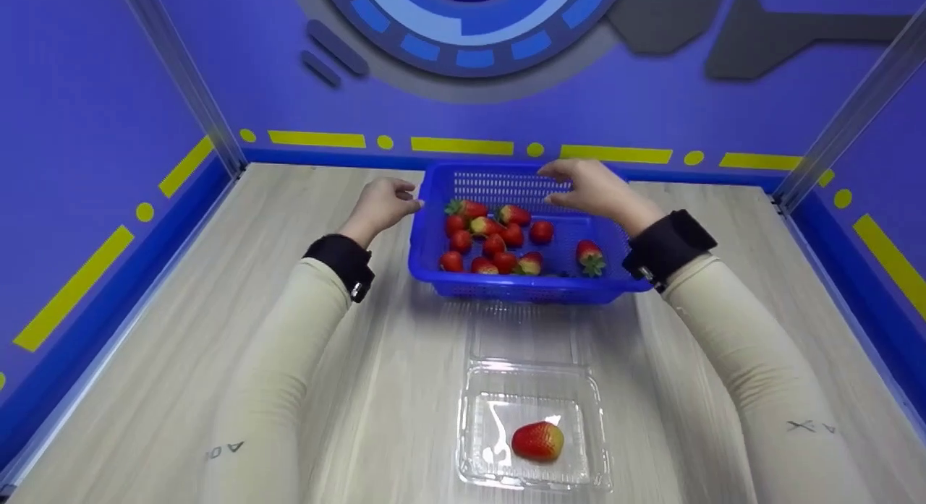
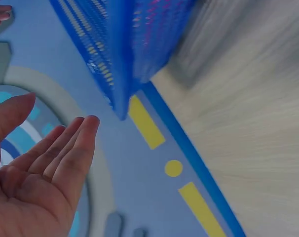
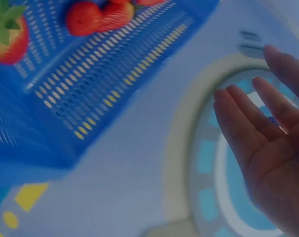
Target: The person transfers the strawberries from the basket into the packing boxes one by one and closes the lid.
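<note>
Left grip (image 1: 380, 207), right grip (image 1: 599, 191) empty, fingers loosely parted, near blue perforated plastic basket (image 1: 521, 282); red conical strawberries (image 1: 513, 235) inside probably want light, single pinches.

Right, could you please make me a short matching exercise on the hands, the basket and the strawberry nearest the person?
Things
1. Left hand
2. Basket
3. Nearest strawberry
4. Right hand

Places and colours
A. In the clear box
B. Over the basket's right half in the head view
C. Beside the basket's left edge
D. Blue, with several strawberries inside

Right pairs: 1-C, 2-D, 3-A, 4-B.
</note>
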A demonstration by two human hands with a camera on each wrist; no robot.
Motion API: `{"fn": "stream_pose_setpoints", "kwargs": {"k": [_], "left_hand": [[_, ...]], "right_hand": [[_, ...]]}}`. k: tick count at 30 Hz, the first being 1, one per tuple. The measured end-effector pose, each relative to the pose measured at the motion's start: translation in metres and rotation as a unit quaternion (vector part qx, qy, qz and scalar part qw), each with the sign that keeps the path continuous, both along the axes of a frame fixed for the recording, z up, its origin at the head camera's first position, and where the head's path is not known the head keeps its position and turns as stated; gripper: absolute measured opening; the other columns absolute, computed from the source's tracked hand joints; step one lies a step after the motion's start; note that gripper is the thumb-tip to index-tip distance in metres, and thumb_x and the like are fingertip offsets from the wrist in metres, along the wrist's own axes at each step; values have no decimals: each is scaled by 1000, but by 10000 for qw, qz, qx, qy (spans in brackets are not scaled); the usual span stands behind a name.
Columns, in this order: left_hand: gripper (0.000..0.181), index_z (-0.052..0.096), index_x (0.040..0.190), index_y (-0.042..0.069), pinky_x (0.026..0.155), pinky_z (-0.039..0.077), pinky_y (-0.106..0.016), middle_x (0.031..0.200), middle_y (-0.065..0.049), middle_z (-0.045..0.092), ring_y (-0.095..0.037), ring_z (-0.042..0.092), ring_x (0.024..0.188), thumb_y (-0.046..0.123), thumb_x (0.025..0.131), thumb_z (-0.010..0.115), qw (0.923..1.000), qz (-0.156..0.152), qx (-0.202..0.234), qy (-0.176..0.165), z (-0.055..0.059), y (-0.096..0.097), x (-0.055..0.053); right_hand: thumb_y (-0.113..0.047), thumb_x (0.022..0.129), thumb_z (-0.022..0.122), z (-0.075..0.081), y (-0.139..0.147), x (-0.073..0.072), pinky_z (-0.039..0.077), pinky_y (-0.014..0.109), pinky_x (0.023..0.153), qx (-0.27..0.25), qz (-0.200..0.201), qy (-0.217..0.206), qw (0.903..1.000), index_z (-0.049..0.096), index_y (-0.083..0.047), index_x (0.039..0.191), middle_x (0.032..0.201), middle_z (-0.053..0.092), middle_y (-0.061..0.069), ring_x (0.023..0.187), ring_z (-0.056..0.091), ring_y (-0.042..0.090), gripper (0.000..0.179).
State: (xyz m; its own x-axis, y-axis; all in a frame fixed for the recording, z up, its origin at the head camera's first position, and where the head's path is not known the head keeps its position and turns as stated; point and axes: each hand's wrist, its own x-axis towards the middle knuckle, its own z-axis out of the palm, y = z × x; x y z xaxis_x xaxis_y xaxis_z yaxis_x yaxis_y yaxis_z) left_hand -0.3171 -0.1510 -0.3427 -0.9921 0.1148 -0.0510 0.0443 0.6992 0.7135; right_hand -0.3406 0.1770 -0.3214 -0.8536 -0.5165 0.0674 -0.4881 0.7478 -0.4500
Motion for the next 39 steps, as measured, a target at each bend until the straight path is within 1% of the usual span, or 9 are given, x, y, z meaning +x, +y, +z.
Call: {"fn": "stream_pose_setpoints", "kwargs": {"k": [11, 13, 16, 19, 22, 29, 33, 35, 39], "left_hand": [[52, 57, 136, -13, 114, 49, -45, 141, -29, 60, -39, 58, 134, 22, 99, 63, 9976, 609, -217, -234, -30, 8, -19], [48, 62, 131, -13, 106, 55, -41, 134, -28, 65, -36, 67, 120, 22, 98, 64, 9970, 683, -249, -258, -32, 9, -21], [36, 71, 114, -12, 77, 59, -29, 102, -21, 75, -21, 68, 79, 20, 96, 68, 9962, 802, -207, -278, -34, 11, -24], [23, 72, 92, -8, 53, 46, -19, 68, -7, 64, -8, 52, 53, 15, 94, 70, 9952, 895, 27, -399, -36, 12, -26], [18, 64, 82, -3, 46, 43, -15, 57, 2, 51, -5, 47, 45, 11, 93, 70, 9925, 1014, 344, -596, -38, 13, -28], [31, 68, 111, -13, 70, 65, -31, 76, -7, 60, -4, 53, 40, 11, 92, 74, 9817, 1394, 722, -1078, -40, 20, -33], [36, 67, 117, -12, 56, 60, -24, 90, -13, 64, -8, 52, 44, 12, 92, 75, 9811, 1553, 300, -1114, -35, 23, -34], [34, 68, 117, -11, 57, 57, -23, 98, -17, 68, -13, 57, 55, 12, 93, 74, 9829, 1537, -92, -1008, -32, 25, -33], [33, 69, 118, -9, 88, 60, -32, 120, -23, 72, -26, 68, 94, 12, 93, 72, 9854, 1375, -691, -727, -28, 30, -30]], "right_hand": [[-6, 96, 67, -33, -8, -36, 46, 57, 113, 142, -210, -294, 9992, 56, 9, 138, 138, 60, 32, 129, 57, 47, 46], [-5, 95, 68, -36, -9, -40, 47, 57, 111, 187, -219, -313, 9991, 58, 10, 136, 135, 61, 33, 127, 58, 47, 45], [-6, 93, 71, -41, -8, -44, 48, 56, 111, 295, -281, -405, 9983, 60, 10, 134, 132, 63, 34, 125, 60, 47, 46], [-7, 91, 72, -48, -6, -48, 48, 56, 110, 441, -313, -496, 9973, 60, 11, 133, 130, 64, 34, 123, 60, 47, 47], [-7, 90, 73, -55, -5, -50, 48, 57, 110, 557, -328, -616, 9960, 59, 11, 134, 130, 64, 35, 123, 60, 48, 49], [-5, 88, 73, -69, 0, -52, 48, 55, 111, 667, -457, -919, 9925, 59, 13, 133, 131, 63, 35, 125, 60, 48, 50], [-4, 88, 72, -74, -6, -54, 48, 54, 113, 728, -428, -1103, 9903, 58, 13, 134, 134, 62, 34, 127, 59, 48, 50], [-5, 89, 72, -77, -10, -55, 48, 53, 112, 826, -365, -1188, 9888, 58, 12, 135, 135, 62, 33, 127, 60, 46, 50], [-4, 90, 72, -80, -14, -54, 51, 51, 110, 1090, -285, -1273, 9854, 61, 11, 133, 133, 65, 30, 123, 63, 44, 48]]}}
